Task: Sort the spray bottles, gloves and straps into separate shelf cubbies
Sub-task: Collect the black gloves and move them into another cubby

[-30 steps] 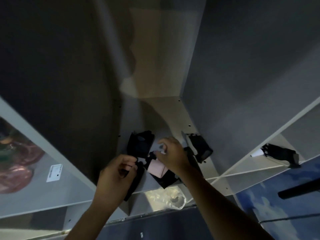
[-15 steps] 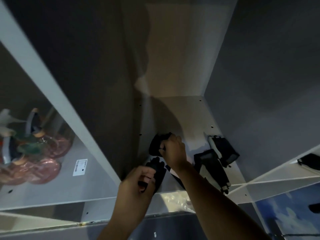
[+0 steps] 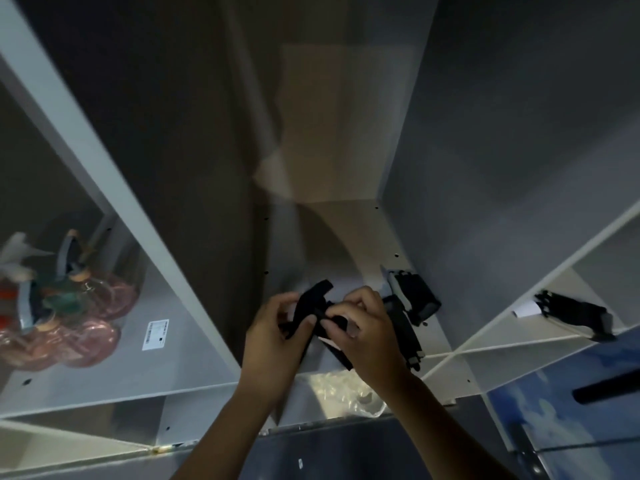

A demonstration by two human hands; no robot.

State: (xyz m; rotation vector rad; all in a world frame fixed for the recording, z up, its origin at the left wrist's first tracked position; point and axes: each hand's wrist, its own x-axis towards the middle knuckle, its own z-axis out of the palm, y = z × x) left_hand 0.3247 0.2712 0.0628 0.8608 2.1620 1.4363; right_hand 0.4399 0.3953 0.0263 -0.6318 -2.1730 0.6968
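Both my hands are inside the middle cubby, holding one black strap [image 3: 313, 301] between them. My left hand [image 3: 277, 336] pinches its lower left end; my right hand [image 3: 360, 323] pinches it near the middle. More black straps with buckles [image 3: 414, 297] lie on the cubby floor just right of my right hand. Pink and green spray bottles [image 3: 69, 313] stand in the left cubby. A black glove-like item with a white tag [image 3: 571, 311] lies in the right cubby.
White shelf dividers [image 3: 114, 174] separate the cubbies. A crumpled clear plastic bag [image 3: 346, 393] sits below the middle shelf's front edge. A white label [image 3: 156, 334] sticks to the left cubby floor. Blue floor [image 3: 571, 410] shows at the lower right.
My two hands have come together on one black strap and lifted it off the cubby floor. The camera shifted, showing more of the left cubby and its bottles.
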